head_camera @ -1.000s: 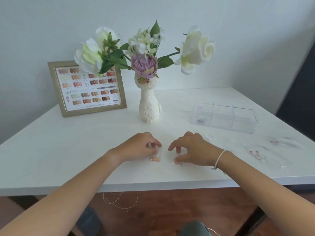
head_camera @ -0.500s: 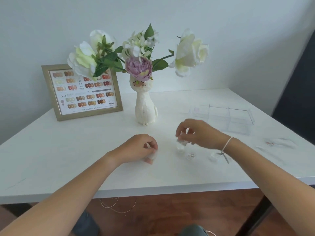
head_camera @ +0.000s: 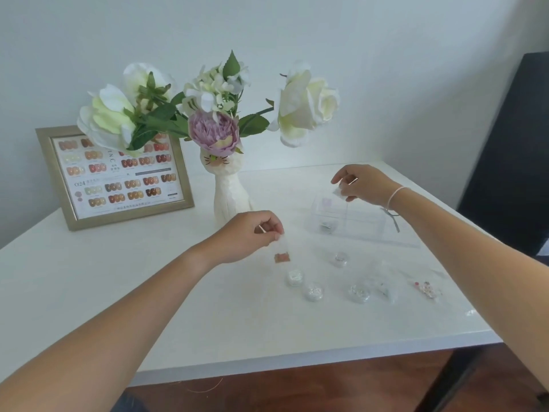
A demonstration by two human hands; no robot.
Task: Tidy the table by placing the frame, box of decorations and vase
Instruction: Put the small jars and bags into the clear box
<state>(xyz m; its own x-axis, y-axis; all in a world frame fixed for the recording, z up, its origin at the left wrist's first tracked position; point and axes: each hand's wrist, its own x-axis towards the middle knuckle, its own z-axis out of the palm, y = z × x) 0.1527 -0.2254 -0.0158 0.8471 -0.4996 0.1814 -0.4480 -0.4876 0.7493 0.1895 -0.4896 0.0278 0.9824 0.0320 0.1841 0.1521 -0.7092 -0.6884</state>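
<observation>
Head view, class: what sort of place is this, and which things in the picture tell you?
Probably a nail-art work table: a framed chart of nail colours, a clear compartment box and small pots of glittery decorations on a white table.

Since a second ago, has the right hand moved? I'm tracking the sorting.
Yes. The right hand went from near the left hand to above the clear box.

White table (head_camera: 89,292) against plain pale wall (head_camera: 386,55); dark panel (head_camera: 511,138) beyond right edge; reddish wood floor (head_camera: 326,388) below.
</observation>
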